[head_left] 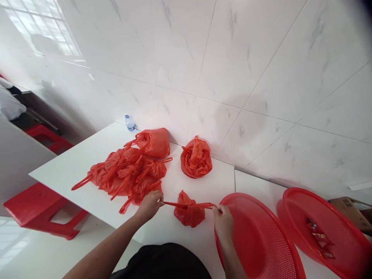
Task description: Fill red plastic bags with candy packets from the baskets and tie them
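Red plastic bag sits on the white table directly before you, neck cinched, its handles stretched taut left to right in a nearly level line, a short tuft pointing toward the tiled wall. Your left hand pinches one handle end, fingertips closed; your right hand grips the other, fingers closed, crowded by a red perforated basin. Piled red bags lie at left, a round red bundle behind
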`<state>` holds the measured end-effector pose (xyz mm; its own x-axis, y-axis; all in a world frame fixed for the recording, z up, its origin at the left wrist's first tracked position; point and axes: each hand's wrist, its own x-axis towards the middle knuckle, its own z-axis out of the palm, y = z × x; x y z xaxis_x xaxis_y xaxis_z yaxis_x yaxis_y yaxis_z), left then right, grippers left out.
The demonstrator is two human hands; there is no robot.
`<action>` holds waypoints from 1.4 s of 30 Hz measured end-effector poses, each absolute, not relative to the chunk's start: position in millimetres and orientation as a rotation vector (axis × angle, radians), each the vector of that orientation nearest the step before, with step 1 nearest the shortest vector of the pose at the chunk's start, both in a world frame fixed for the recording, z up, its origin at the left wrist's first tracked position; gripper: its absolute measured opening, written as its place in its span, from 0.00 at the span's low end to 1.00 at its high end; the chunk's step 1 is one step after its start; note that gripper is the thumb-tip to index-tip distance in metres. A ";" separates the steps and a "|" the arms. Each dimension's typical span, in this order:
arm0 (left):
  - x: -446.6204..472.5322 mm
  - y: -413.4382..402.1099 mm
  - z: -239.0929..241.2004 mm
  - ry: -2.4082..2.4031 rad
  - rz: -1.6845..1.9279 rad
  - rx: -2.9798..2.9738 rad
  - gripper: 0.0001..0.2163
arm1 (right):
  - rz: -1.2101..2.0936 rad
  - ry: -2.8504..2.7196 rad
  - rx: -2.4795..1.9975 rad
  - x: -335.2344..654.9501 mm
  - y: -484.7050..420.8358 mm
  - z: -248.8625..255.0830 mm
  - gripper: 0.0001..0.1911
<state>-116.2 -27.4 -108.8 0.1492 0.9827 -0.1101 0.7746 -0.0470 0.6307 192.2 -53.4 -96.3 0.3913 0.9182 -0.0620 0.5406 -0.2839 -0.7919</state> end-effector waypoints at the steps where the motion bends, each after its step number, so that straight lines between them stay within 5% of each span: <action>1: -118.3 -30.5 -114.8 1.697 0.456 1.855 0.05 | 0.660 -1.285 -1.970 192.2 -56.1 -100.9 0.14; 9: -101.8 -42.5 -133.9 1.765 0.471 1.808 0.03 | 0.603 -1.496 -1.957 191.7 -76.7 -107.9 0.12; 14: -59.9 -43.6 -134.3 1.431 0.519 1.970 0.44 | 0.702 -1.554 -1.816 186.5 -86.7 -117.8 0.15; 16: -41.4 -45.0 -134.6 1.361 0.384 1.982 0.51 | 0.768 -1.621 -1.750 181.2 -89.4 -122.1 0.15; 22: -31.3 -33.5 -129.0 1.437 0.362 1.857 0.09 | 0.771 -1.601 -1.645 177.5 -98.9 -128.3 0.18; 33: -162.6 6.1 -18.0 2.124 0.972 1.694 0.09 | 0.890 -1.285 -1.959 226.7 -105.4 -110.0 0.22; 37: -198.1 13.9 -18.7 2.487 1.168 1.719 0.16 | 0.886 -1.247 -1.974 229.2 -102.6 -109.0 0.22; 42: -208.8 17.5 -71.5 2.539 0.451 1.741 0.23 | 0.879 -1.264 -1.905 219.1 -101.9 -108.4 0.21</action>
<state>-208.8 17.5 -71.5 -0.3732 0.9175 0.1375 0.9087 0.3316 0.2535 219.1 -101.9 -108.4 0.3008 0.9394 -0.1645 0.4810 -0.2983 -0.8244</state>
